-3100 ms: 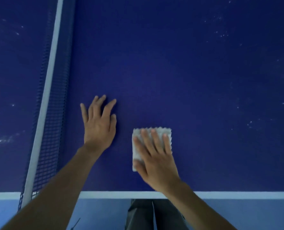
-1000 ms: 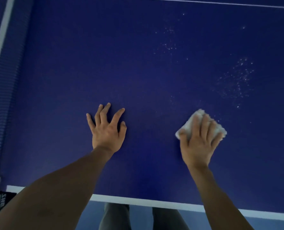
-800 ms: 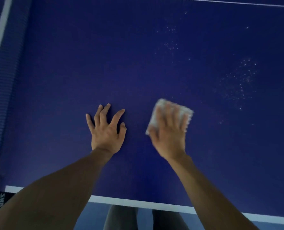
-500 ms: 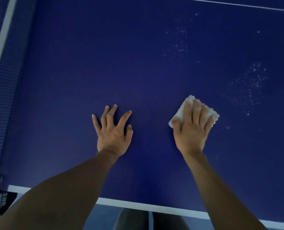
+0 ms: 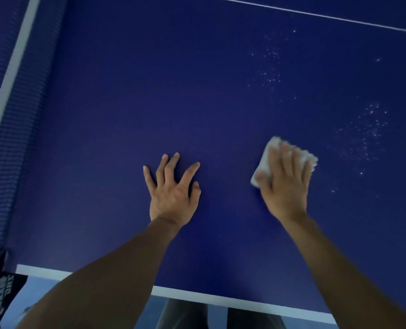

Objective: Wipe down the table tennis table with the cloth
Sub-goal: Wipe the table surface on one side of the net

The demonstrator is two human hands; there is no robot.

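The white cloth (image 5: 305, 159) has slid right, away from the left hand (image 5: 173, 193) and toward the scatter of white specks (image 5: 363, 136). It lies on the dark blue surface (image 5: 137, 96) under the right hand (image 5: 285, 181), whose straight fingers press it flat, grip open. The left hand rests spread on the surface, its grip open too. The net (image 5: 14, 167) runs along the left.

A white cloth (image 5: 301, 156) is pressed flat onto the blue table (image 5: 149, 91) by the right hand (image 5: 285, 184); the left hand (image 5: 173, 193) is spread beside it.
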